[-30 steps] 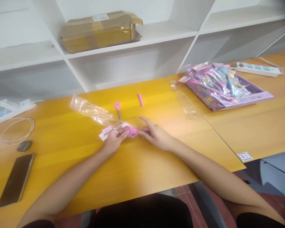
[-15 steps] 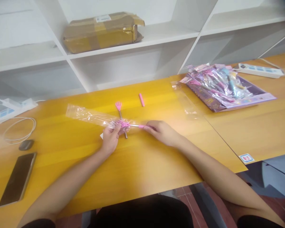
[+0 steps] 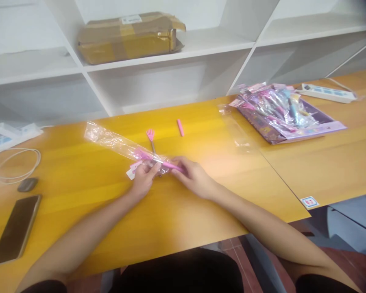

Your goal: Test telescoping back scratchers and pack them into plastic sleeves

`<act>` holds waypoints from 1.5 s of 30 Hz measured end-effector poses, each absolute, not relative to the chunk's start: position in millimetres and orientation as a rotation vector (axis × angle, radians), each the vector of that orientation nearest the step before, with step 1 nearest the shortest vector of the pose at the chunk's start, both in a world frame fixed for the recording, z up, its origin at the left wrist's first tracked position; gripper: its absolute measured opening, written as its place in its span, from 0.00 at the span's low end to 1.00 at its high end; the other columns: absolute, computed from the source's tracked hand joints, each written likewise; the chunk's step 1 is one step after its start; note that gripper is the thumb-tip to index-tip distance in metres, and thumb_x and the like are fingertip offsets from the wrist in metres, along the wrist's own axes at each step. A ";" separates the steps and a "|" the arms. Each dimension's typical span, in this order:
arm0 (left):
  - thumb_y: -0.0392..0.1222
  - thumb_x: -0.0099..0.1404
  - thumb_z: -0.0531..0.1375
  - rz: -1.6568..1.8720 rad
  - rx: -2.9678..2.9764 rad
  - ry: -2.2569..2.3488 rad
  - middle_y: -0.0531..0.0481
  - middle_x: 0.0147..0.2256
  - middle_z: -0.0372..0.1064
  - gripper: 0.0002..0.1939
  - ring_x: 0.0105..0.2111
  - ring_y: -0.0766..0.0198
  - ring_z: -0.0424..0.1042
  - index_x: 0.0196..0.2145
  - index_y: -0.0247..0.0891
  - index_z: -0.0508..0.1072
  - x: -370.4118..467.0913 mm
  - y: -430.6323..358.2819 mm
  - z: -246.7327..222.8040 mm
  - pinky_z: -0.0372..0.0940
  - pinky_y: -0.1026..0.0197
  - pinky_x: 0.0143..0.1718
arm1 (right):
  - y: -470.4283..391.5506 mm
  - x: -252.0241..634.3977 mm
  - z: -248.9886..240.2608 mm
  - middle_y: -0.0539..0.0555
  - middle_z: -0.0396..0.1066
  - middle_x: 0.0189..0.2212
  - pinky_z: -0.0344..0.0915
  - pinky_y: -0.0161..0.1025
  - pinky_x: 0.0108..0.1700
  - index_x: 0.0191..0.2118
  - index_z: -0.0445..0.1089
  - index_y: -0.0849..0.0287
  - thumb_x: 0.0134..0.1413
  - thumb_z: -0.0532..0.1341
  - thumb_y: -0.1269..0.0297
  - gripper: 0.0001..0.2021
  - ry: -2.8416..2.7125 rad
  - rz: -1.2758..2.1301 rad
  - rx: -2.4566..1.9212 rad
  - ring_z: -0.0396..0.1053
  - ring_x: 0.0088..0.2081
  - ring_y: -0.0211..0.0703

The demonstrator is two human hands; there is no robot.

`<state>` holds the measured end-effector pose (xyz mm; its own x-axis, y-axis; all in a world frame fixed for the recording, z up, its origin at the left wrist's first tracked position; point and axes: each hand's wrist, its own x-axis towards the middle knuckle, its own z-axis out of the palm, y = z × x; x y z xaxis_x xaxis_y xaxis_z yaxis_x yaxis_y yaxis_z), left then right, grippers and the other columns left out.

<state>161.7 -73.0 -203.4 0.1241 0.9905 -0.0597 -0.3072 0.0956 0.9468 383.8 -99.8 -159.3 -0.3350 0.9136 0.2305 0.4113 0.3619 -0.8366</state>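
Observation:
A pink back scratcher (image 3: 171,165) with a hand-shaped head and a metal shaft lies across both hands. My right hand (image 3: 191,176) is closed around its pink handle. My left hand (image 3: 144,179) pinches the shaft together with a clear plastic bag (image 3: 112,140), which stretches away to the upper left. The scratcher's head shows through the film and looks to be inside the bag. A white and pink card (image 3: 131,172) pokes out beside my left fingers. Behind them, another pink back scratcher (image 3: 150,135) lies on the table, its shaft partly covered. Farther back is a loose pink tube (image 3: 180,127).
An open purple box (image 3: 276,132) at the right holds several bagged scratchers. Near it lies a clear bag (image 3: 242,143). A phone (image 3: 16,228), a dark small case (image 3: 27,184) and a white cable are at the left. Power strips (image 3: 327,92) sit along the back.
My right hand has moved left, close to my left hand, carrying the handle with it. The scratcher's head has slid leftward past my left fingers, farther along the bag.

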 end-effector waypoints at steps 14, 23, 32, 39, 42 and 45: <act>0.49 0.62 0.76 1.323 0.691 0.835 0.46 0.42 0.83 0.18 0.43 0.59 0.84 0.39 0.37 0.75 157.2 -63.2 -183.9 0.79 0.56 0.49 | -92.2 406.2 -147.5 0.58 0.70 0.47 0.77 0.44 0.48 0.50 0.74 0.55 0.75 0.58 0.70 0.07 -1.917 0.763 -0.717 0.74 0.48 0.46; 0.55 0.65 0.73 1.148 0.870 0.790 0.37 0.44 0.84 0.21 0.48 0.47 0.84 0.41 0.35 0.78 162.3 -73.1 -179.1 0.79 0.46 0.51 | -93.1 404.1 -151.1 0.58 0.76 0.44 0.78 0.44 0.46 0.51 0.75 0.55 0.75 0.62 0.69 0.05 -1.982 0.578 -0.685 0.77 0.45 0.46; 0.57 0.67 0.71 0.889 1.217 0.808 0.41 0.42 0.84 0.19 0.43 0.50 0.84 0.42 0.36 0.82 159.3 -88.4 -193.6 0.79 0.50 0.48 | -99.9 394.9 -159.9 0.56 0.74 0.43 0.77 0.43 0.45 0.51 0.76 0.54 0.70 0.69 0.65 0.07 -2.031 0.362 -0.688 0.76 0.43 0.46; 0.57 0.70 0.68 0.688 1.256 0.714 0.39 0.41 0.84 0.19 0.41 0.48 0.85 0.44 0.37 0.82 160.4 -95.2 -186.0 0.79 0.48 0.46 | -102.6 394.0 -159.8 0.57 0.73 0.44 0.77 0.43 0.44 0.53 0.73 0.55 0.71 0.69 0.63 0.09 -2.115 0.254 -0.709 0.75 0.43 0.47; 0.56 0.69 0.69 0.695 1.213 0.694 0.40 0.40 0.83 0.19 0.39 0.49 0.85 0.45 0.37 0.81 161.1 -93.5 -186.4 0.79 0.49 0.45 | -103.3 395.5 -158.3 0.59 0.73 0.44 0.77 0.43 0.42 0.56 0.72 0.56 0.72 0.68 0.65 0.11 -2.182 0.124 -0.669 0.76 0.42 0.47; 0.56 0.69 0.70 0.694 1.212 0.721 0.40 0.40 0.83 0.18 0.40 0.50 0.85 0.44 0.37 0.80 161.1 -92.3 -187.7 0.79 0.50 0.45 | -105.0 397.4 -157.5 0.60 0.74 0.46 0.77 0.42 0.43 0.58 0.71 0.55 0.72 0.66 0.66 0.13 -2.233 0.053 -0.676 0.77 0.42 0.47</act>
<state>161.1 -92.3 -187.7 0.5941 0.7957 -0.1176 -0.0874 0.2092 0.9740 397.4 -105.0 -157.5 -0.5489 0.4854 0.6805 0.4524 0.8571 -0.2465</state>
